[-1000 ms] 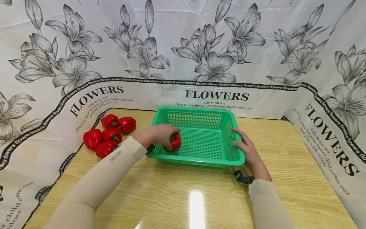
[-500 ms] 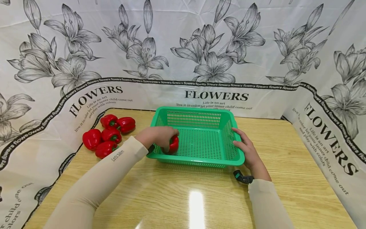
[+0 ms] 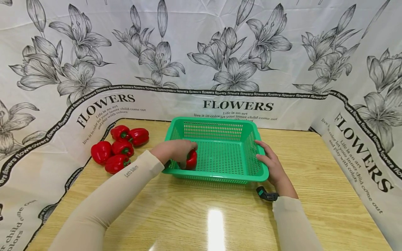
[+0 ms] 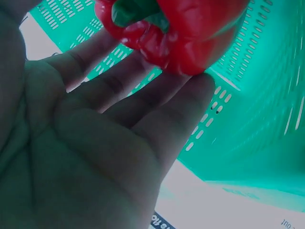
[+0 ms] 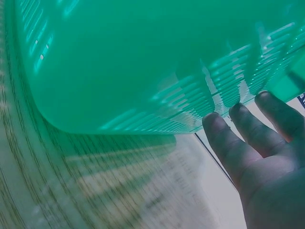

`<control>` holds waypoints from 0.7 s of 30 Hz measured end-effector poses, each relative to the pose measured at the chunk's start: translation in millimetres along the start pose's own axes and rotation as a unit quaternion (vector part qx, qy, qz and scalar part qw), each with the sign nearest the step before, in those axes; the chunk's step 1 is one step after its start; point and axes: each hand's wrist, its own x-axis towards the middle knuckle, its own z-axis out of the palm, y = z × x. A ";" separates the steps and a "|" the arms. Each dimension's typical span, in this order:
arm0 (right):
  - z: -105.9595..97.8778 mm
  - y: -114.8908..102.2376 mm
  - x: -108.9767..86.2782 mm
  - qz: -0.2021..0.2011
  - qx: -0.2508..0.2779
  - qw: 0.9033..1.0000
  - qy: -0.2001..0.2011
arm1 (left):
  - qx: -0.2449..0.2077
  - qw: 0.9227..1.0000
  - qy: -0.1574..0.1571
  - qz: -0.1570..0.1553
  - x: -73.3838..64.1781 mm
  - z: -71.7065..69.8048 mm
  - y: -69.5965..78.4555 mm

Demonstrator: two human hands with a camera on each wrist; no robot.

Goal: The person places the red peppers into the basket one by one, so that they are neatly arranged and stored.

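Note:
A green plastic basket with slotted walls stands on the table. Inside its left end, my left hand holds a red bell pepper, reaching over it from above. The left wrist view shows the pepper's green stem and fingers lying along the pepper; the thumb's tip is out of that view. At the basket's right end, my right hand grips the rim. In the right wrist view, several fingertips rest against the outer wall.
Several more red bell peppers lie grouped on the wooden table, left of the basket. Flower-printed cloth hangs behind and along both sides. A black wrist device sits below my right hand.
My left hand has lowered the bell pepper slightly toward the near left corner of the basket. Over the last half second it barely moves. The right hand and basket stay in place.

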 end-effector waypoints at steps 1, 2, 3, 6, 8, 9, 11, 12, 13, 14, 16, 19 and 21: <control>0.0 0.0 0.1 -0.001 0.001 1.000 0.000 | -0.001 1.000 0.000 0.000 0.4 0.2 0.1; 0.0 0.1 0.1 -0.001 0.001 1.000 0.000 | -0.001 1.000 -0.001 -0.002 0.8 0.5 0.2; 0.0 0.1 0.1 0.000 0.001 1.000 0.000 | -0.001 1.000 -0.002 -0.002 1.0 0.7 0.5; 0.1 0.2 0.1 0.000 0.000 1.000 0.001 | 0.009 1.000 -0.003 -0.002 1.2 0.9 1.5; 0.2 0.3 0.0 0.001 0.000 1.000 0.001 | 0.017 1.000 -0.003 -0.001 1.1 0.8 2.2; 0.2 0.3 0.0 0.001 -0.001 1.000 0.001 | 0.019 1.000 -0.003 0.000 1.1 0.9 2.3; 0.3 0.3 -0.1 0.002 0.000 1.000 0.002 | 0.020 1.000 -0.003 -0.001 1.0 0.7 2.8; 0.4 0.3 -0.1 0.002 0.001 1.000 0.003 | 0.019 1.000 -0.003 -0.002 0.8 0.5 3.1; 0.4 0.3 -0.1 0.002 0.001 1.000 0.003 | 0.018 1.000 -0.002 -0.003 0.8 0.3 3.2; 0.5 0.2 0.1 0.002 0.001 1.000 0.003 | 0.015 1.000 -0.002 -0.005 0.7 0.2 3.4; 0.6 0.3 0.3 0.002 0.002 1.000 0.003 | 0.010 1.000 -0.004 -0.011 0.4 0.0 3.9; 0.5 0.6 0.9 0.002 0.002 1.000 0.004 | 0.004 1.000 -0.009 -0.016 0.0 0.2 3.8; 0.4 0.9 1.0 0.003 0.004 1.000 0.005 | 0.000 1.000 -0.011 -0.017 -0.2 0.6 3.6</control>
